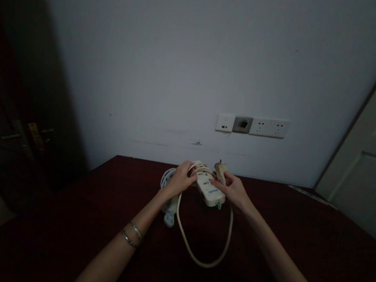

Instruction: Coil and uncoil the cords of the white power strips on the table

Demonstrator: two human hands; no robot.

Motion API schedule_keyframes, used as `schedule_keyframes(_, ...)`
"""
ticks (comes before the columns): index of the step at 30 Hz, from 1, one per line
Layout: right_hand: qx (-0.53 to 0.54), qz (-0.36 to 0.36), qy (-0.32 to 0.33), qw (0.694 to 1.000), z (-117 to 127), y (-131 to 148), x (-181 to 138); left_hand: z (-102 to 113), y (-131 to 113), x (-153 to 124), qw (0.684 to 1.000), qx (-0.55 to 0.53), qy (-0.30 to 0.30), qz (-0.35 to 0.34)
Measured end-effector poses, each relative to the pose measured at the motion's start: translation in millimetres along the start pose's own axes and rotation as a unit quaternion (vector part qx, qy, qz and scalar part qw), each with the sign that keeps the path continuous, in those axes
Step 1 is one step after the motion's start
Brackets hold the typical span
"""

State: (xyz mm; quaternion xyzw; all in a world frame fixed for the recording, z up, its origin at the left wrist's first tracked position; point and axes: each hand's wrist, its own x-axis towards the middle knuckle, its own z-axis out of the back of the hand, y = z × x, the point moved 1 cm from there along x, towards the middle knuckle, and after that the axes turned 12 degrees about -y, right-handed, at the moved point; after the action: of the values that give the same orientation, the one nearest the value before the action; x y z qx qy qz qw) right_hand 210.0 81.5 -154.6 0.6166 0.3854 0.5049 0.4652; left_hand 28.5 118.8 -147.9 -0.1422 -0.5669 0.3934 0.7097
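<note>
A white power strip with blue lettering is held tilted above the dark red table. Its cord is wound around the far end, and a long loop of the cord hangs down toward me. My left hand is closed on the strip's far left end and the wound cord. Between the fingers of my right hand is the cord's plug, prongs up, while the thumb reaches onto the strip. Beside my left wrist lies a second white cable, partly hidden, with its own plug.
The dark red table meets a pale wall. Wall sockets and a grey wall plate sit above its back edge. A flat strip lies at the back right. Doors stand at both sides.
</note>
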Motion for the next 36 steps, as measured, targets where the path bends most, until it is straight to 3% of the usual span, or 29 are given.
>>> schedule_keyframes(3,-0.012,0.01,0.003,1.0,-4,-3,-1,6,3,4,0.996,0.065,0.059,0.02)
schedule_keyframes(6,-0.023,0.003,-0.001,1.0,-6,-5,-1,7,7,5,0.995,0.082,0.055,0.01)
schedule_keyframes(11,-0.078,0.046,0.014,0.996,-4,-9,-1,2,16,7,0.999,-0.021,0.034,0.028)
schedule_keyframes(14,-0.122,0.08,0.027,0.989,-3,-13,-1,4,19,10,0.992,-0.098,0.053,0.056)
schedule_keyframes(18,-0.129,0.092,0.013,0.987,-4,-17,-1,9,21,12,0.986,-0.076,0.136,0.059)
schedule_keyframes(22,-0.103,0.085,-0.009,0.991,-6,-20,0,11,17,11,0.984,-0.067,0.151,0.059)
schedule_keyframes(27,-0.066,0.074,-0.031,0.995,-5,-25,3,6,10,6,0.99,0.047,0.128,-0.029)
schedule_keyframes(32,-0.034,0.048,-0.014,0.998,-5,-27,3,5,13,3,0.969,0.183,0.082,-0.146)
schedule_keyframes(36,-0.092,0.053,0.018,0.994,-2,-23,3,8,16,2,0.958,0.228,0.106,-0.137)
